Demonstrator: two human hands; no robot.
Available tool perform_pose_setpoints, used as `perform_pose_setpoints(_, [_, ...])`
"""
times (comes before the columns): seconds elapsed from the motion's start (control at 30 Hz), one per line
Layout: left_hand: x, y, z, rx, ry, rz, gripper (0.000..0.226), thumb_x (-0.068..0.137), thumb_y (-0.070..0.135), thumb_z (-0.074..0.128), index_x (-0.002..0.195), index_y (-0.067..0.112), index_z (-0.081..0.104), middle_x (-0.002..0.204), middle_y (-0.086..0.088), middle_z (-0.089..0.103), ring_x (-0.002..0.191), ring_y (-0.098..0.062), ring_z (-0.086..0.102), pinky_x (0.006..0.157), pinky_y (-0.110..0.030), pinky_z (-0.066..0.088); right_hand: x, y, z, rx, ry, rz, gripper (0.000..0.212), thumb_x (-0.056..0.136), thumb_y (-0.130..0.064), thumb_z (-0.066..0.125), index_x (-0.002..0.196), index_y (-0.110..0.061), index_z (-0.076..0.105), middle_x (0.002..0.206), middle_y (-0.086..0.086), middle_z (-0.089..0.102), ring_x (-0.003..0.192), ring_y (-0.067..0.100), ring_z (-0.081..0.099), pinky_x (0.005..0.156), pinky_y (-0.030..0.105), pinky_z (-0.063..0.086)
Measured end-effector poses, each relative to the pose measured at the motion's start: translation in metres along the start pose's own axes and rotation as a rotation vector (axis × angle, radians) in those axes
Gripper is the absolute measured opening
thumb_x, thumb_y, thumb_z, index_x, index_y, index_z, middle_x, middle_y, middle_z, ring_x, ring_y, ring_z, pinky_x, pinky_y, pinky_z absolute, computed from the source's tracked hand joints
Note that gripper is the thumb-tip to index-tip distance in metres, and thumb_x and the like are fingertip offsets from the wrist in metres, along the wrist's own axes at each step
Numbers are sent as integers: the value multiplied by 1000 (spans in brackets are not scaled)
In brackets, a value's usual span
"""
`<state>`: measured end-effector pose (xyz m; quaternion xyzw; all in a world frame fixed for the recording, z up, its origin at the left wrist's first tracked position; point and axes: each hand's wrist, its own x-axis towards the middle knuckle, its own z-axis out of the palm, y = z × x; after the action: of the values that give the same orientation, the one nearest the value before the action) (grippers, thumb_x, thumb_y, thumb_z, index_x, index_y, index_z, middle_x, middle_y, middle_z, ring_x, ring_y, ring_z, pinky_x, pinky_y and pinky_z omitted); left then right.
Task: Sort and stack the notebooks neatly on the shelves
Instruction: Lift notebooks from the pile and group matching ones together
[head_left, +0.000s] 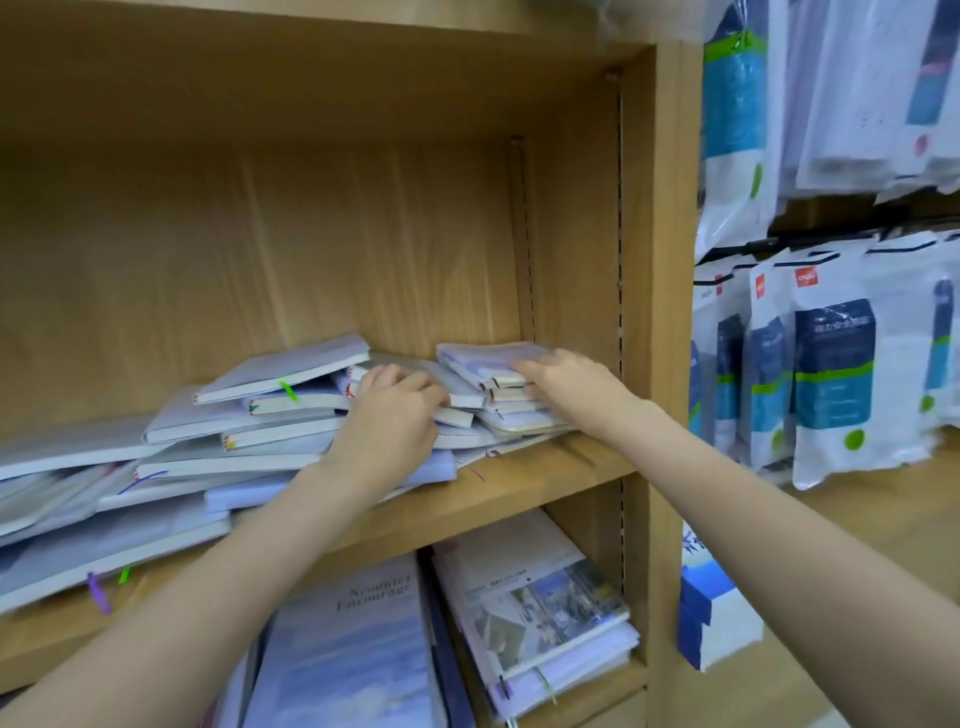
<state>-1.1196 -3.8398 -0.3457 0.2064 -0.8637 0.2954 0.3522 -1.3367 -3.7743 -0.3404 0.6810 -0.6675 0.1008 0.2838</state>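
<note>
A messy heap of pale lavender notebooks (249, 415) sprawls across the wooden shelf (545, 470), many lying askew with coloured ribbon markers sticking out. At the shelf's right end lies a small stack of notebooks (483, 358). My right hand (566, 387) grips this stack from the right, fingers curled over its top notebook. My left hand (395, 410) rests on the heap just left of the stack, fingers curled around the edge of a notebook (462, 400) in the middle.
The shelf's right wall (639, 260) stands close beside the right hand. On the lower shelf lie larger notebooks (353, 654) and a photo-cover stack (540, 603). Packaged goods (831, 364) hang on a rack to the right.
</note>
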Motion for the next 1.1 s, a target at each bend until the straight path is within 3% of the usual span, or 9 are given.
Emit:
perform_pose_setpoints(0.1, [0,2,1,-27,2,-27,24,55,4,54,71,12,69,70,0,65,63,-30,58,68,-39,50,5,8,-10,-213,216,55,23,75,-20,76,88,-5,65,80,11,67,82,30,57,59,33,41])
perform_pose_setpoints(0.17, [-1,3,1,-37,2,-48,22,57,4,54,72,11,68,71,0,65,65,-30,57,69,-40,49,8,10,-19,-201,344,129,31,58,-18,86,70,-5,60,61,8,59,64,29,54,49,29,34])
perform_pose_setpoints(0.3, [-4,5,3,-51,3,-67,23,60,5,52,76,10,68,73,0,64,69,-30,56,74,-40,48,8,8,-18,-82,149,143,28,90,-30,59,102,-4,56,94,9,55,84,26,57,61,32,40])
perform_pose_setpoints(0.37, [-5,4,4,-50,19,-59,25,64,6,47,78,9,68,75,0,64,70,-29,56,76,-39,47,1,7,-11,37,61,146,30,95,-32,51,110,-6,54,98,8,50,89,26,57,68,33,44])
perform_pose_setpoints(0.5, [-8,4,11,-79,77,-64,33,67,7,38,82,7,67,80,-2,65,82,-23,47,84,-31,33,-17,7,-10,315,118,247,31,94,-32,54,110,-6,58,99,8,53,86,23,55,72,32,46])
perform_pose_setpoints(0.67, [-33,7,8,-77,22,-43,40,72,11,34,98,8,65,118,-8,63,114,-23,42,103,-39,25,-39,-3,-11,435,149,210,27,93,-25,56,117,-13,57,113,4,55,103,22,52,84,34,45])
perform_pose_setpoints(0.77, [-52,4,-14,-129,113,-51,42,73,1,41,111,7,57,124,-12,57,113,-28,46,101,-46,32,-44,-12,-18,463,189,149,32,90,-28,60,119,-14,57,119,0,54,109,18,45,85,25,35])
perform_pose_setpoints(0.9, [-68,-2,-56,-46,218,-73,43,70,-3,46,110,6,58,122,-11,58,108,-29,49,94,-41,37,-41,-40,-26,563,249,64,41,84,-30,67,120,-14,57,119,1,54,111,17,40,85,14,23])
perform_pose_setpoints(1.1, [-113,-60,-69,-10,87,-402,48,72,18,37,115,7,55,122,-10,56,108,-24,45,92,-39,32,-14,-84,-37,689,229,9,59,82,-38,68,133,-17,45,131,0,42,122,14,32,91,12,20])
